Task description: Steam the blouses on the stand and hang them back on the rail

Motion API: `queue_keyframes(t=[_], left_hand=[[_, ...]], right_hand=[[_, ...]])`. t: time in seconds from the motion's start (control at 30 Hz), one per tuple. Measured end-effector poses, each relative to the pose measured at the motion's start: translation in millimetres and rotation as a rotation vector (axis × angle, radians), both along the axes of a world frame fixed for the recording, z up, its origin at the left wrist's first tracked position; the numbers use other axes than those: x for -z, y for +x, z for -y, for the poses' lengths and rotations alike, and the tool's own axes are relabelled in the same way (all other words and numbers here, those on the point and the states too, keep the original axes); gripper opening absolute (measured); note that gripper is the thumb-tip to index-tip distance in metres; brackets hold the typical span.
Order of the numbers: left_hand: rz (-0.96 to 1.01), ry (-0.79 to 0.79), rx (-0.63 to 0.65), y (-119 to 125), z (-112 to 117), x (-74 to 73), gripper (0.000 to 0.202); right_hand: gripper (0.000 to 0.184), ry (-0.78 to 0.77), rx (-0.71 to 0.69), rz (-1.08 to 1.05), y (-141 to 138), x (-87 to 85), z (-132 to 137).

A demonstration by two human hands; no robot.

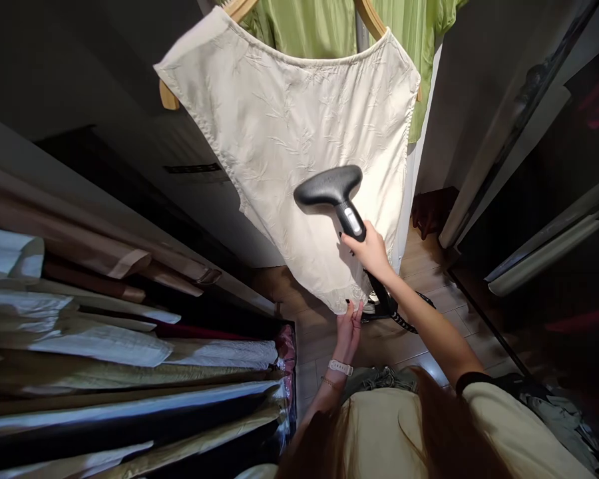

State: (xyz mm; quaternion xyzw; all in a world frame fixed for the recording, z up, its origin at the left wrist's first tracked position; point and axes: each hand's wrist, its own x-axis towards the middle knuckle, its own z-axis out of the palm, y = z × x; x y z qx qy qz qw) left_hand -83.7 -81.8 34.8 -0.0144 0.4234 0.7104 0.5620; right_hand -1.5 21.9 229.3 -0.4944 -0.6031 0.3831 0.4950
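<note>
A cream sleeveless top [279, 133] with a leaf pattern hangs in front of me from a wooden hanger [168, 96]. My right hand [372, 251] is wrapped round the handle of a black garment steamer [329, 187]. The wide steamer head lies over the middle of the top; I cannot tell whether it touches the cloth. Down at the bottom hem, my left hand [348, 327] pinches the edge of the top between its fingers. A pale watch band circles the left wrist.
Behind the top hangs a green garment [299, 30]. Rows of clothes [130, 346] fill the left side. A dark stool [433, 209] stands at the right on the wooden floor [314, 372]. The steamer's black hose [404, 324] runs low near my right forearm.
</note>
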Motion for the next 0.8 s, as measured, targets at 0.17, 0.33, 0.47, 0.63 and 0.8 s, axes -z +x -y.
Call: queue_keyframes(t=[0.17,0.33,0.47,0.63,0.8], left_hand=[[0.001,-0.018,-0.003,-1,3,1.2,0.018],[0.025,-0.018,0.034,-4,9,0.4,0.02],[0.094,0.034,0.053,-10,5,-13.6,0.034],[0.158,0.069,-0.06,-19,-4,-32.4,0.047],[0.14,0.152,-0.087,-21,-2,-34.7,0.048]], right_hand=[[0.04,0.108,-0.012,-0.063,6,-58.4,-30],[0.042,0.192,0.025,-0.074,23,-88.0,-46],[0.037,0.153,0.044,-0.08,30,-78.8,-43],[0.036,0.094,0.031,-0.12,34,-55.1,-39],[0.036,0.03,0.052,-0.109,35,-28.5,-34]])
